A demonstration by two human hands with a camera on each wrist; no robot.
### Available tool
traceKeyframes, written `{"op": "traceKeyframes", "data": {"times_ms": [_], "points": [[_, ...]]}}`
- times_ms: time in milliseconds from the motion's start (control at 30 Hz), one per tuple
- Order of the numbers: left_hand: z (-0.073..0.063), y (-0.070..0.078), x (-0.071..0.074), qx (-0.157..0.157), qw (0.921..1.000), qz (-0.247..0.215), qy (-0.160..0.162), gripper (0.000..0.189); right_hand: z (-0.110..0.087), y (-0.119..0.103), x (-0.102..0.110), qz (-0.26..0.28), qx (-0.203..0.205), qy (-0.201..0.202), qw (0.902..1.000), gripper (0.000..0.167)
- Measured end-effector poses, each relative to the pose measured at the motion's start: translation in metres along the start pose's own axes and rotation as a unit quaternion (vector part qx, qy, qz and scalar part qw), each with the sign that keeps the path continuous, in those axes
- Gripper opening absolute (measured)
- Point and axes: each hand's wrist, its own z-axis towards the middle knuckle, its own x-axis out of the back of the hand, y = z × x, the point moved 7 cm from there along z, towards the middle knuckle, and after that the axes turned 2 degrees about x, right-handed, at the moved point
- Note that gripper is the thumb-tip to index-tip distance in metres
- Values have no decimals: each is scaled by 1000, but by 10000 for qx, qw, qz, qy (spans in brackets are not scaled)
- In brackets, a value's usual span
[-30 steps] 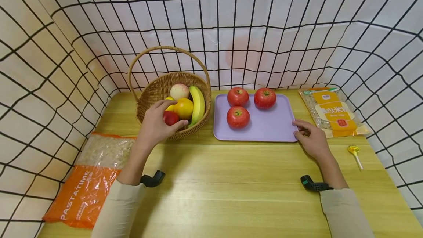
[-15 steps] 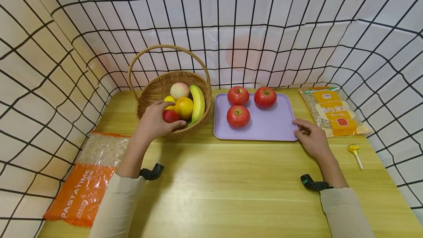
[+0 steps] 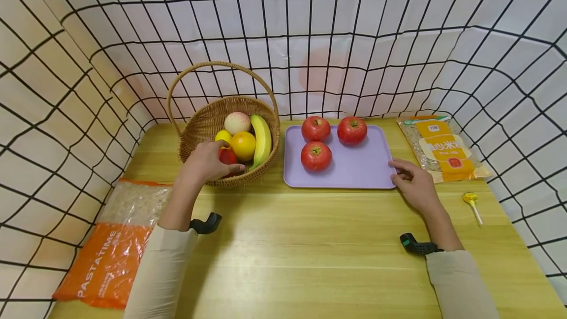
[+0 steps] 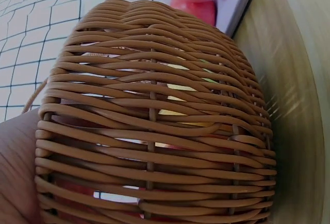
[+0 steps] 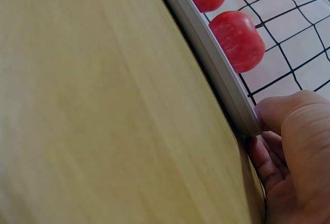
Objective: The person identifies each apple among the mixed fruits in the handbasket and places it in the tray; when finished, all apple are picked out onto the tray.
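My left hand (image 3: 204,161) reaches over the front rim of the wicker basket (image 3: 204,121), its thumb and fingers around a red round fruit (image 3: 228,156). The hand partly covers that fruit, whose kind I cannot tell. Beside it in the basket lie an orange (image 3: 243,145), a banana (image 3: 262,141), a pale pink peach (image 3: 237,123) and a yellow fruit (image 3: 223,136). In the left wrist view, the basket's woven wall (image 4: 154,110) hides most of the hand. My right hand (image 3: 416,186) pinches the right edge of the purple tray (image 3: 354,174), thumb on top (image 5: 281,112) and fingers below.
Three red apples (image 3: 316,156) sit on the tray. An orange pasta bag (image 3: 104,260) lies at the left under the left forearm. At the right are a bag of grain (image 3: 443,147) and a yellow lollipop (image 3: 471,203). A gridded curtain (image 3: 328,28) encloses the table (image 3: 283,255).
My left fingers have drawn in closer around the red fruit, and the hand sits slightly lower in the basket. The right hand stays at the tray's edge. The head view has shifted slightly.
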Motion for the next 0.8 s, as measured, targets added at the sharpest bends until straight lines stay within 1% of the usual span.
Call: {"op": "traceKeyframes", "data": {"times_ms": [200,367,533,633,800], "points": [[0,0,-2,112,9996,87,-225,75,0,0,-1,-17,-33,-20,10000,39],[2,0,-3,164,9994,16,-320,79,0,-2,-1,-37,-53,-22,10000,39],[3,-3,-3,328,9986,-95,-416,80,0,-6,0,-31,-6,-6,10000,38],[3,-4,-2,388,9983,-176,-388,77,0,-7,0,-24,12,18,10000,38],[2,-3,0,376,9988,-240,-210,73,-1,-7,0,-85,-18,24,10000,38]]}}
